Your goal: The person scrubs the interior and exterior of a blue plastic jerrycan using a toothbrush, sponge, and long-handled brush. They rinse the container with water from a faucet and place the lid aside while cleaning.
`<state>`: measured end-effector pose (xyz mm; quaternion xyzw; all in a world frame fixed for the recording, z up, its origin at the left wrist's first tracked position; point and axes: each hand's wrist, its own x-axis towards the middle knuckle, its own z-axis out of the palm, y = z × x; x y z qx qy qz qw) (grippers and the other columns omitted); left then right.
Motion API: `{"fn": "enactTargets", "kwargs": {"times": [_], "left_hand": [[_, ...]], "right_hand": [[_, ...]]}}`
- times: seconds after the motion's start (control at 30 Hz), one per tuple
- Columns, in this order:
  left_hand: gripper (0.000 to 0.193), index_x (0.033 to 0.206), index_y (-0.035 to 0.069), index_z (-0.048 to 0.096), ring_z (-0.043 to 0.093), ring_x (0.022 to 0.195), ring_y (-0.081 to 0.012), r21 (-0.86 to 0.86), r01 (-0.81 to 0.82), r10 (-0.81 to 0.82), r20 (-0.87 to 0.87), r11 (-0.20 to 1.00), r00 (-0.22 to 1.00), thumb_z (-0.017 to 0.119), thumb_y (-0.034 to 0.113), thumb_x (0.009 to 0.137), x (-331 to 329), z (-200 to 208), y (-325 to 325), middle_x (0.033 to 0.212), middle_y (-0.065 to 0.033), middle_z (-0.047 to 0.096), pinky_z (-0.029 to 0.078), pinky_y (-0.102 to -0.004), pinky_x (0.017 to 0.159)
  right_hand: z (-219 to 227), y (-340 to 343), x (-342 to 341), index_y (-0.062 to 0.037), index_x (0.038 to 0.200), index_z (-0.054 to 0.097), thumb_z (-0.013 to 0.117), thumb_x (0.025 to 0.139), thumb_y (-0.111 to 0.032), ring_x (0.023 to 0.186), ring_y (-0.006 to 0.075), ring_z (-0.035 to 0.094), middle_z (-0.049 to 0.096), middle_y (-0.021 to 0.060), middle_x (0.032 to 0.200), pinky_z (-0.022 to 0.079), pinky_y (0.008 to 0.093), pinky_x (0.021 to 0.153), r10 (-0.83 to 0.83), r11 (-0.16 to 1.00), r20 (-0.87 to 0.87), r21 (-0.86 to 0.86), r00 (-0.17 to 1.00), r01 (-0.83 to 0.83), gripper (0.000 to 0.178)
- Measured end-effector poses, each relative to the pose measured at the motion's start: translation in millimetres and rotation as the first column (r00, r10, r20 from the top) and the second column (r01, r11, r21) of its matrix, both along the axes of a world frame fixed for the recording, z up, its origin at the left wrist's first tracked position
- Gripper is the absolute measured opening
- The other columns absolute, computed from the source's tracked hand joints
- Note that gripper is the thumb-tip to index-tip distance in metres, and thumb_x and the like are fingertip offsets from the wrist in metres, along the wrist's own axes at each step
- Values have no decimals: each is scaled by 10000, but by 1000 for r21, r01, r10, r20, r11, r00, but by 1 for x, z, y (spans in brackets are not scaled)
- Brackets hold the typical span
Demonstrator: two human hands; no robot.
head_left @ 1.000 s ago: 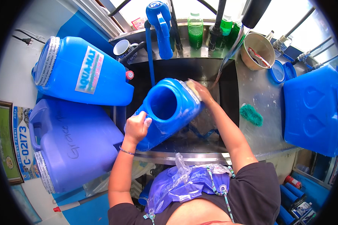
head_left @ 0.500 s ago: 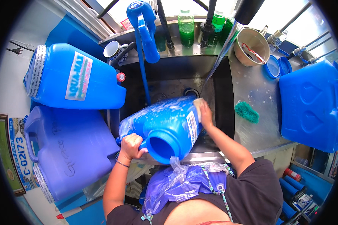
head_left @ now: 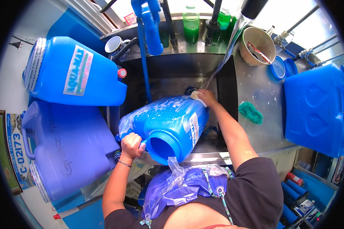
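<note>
A large blue water jug [head_left: 168, 114] lies tilted over the sink [head_left: 135, 70], its open round mouth toward me and soap suds on its upper side. My left hand [head_left: 132, 145] is closed round the jug's handle at its near left. At the jug's far right end, my right hand [head_left: 207, 97] presses a pale sponge [head_left: 197, 98] against the surface. Water [head_left: 222, 63] falls from a black spout [head_left: 253, 8] close beyond that hand. The jug's underside and the handle inside my left fist are hidden.
At the left stand another blue jug [head_left: 99, 76] with a red-capped tap and a purplish jug [head_left: 70, 141]. The steel counter [head_left: 256, 91] at the right holds a green scrubber [head_left: 250, 112], a beige pail [head_left: 248, 57], blue lids [head_left: 278, 68] and a blue container [head_left: 313, 108]. Green bottles [head_left: 191, 26] stand behind.
My right hand has slid the sponge farther away from me along the jug. The left hand keeps its hold on the handle, and the view has shifted slightly.
</note>
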<state>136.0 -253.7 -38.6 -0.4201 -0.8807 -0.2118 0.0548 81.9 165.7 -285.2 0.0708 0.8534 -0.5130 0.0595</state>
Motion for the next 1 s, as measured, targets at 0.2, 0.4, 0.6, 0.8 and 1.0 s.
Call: {"fn": "enactTargets", "kwargs": {"times": [0.2,0.4,0.6,0.8,1.0], "left_hand": [[420,614,70,455,524,543,-313,5,-19,19,-25,1000,1000,514,382,889,0,1,1,588,-125,471,431,-403,532],[422,607,69,437,512,531,-314,30,-44,44,-27,999,999,511,375,889,3,0,2,585,-127,456,427,-403,527],[412,603,68,425,493,514,-316,76,-57,61,-42,995,997,518,364,874,0,-7,0,574,-123,434,411,-404,511],[400,607,70,432,497,515,-317,92,-54,58,-38,994,998,520,362,866,1,-8,0,573,-122,436,412,-408,513],[411,611,69,433,508,529,-319,84,-50,56,-63,995,996,513,379,869,-4,-9,-3,583,-126,452,419,-410,520]], "right_hand": [[-47,9,-36,-2,968,680,582,908,-279,800,277,669,697,171,903,498,397,755,66,998,-24,23,998,-66,300],[-38,9,-3,-13,1137,665,541,928,-326,899,297,677,707,169,967,527,406,804,-359,793,346,-376,867,479,397],[-24,11,7,-7,1148,640,543,944,-349,855,247,671,699,142,966,526,390,787,-83,873,463,-394,883,288,409],[-53,9,14,-21,1138,651,508,958,-403,898,370,687,703,221,959,528,464,788,-593,805,295,232,749,546,446],[-16,-8,69,-77,1187,642,485,917,-326,1081,422,623,663,230,1138,486,479,926,-423,889,404,358,811,285,400]]}}
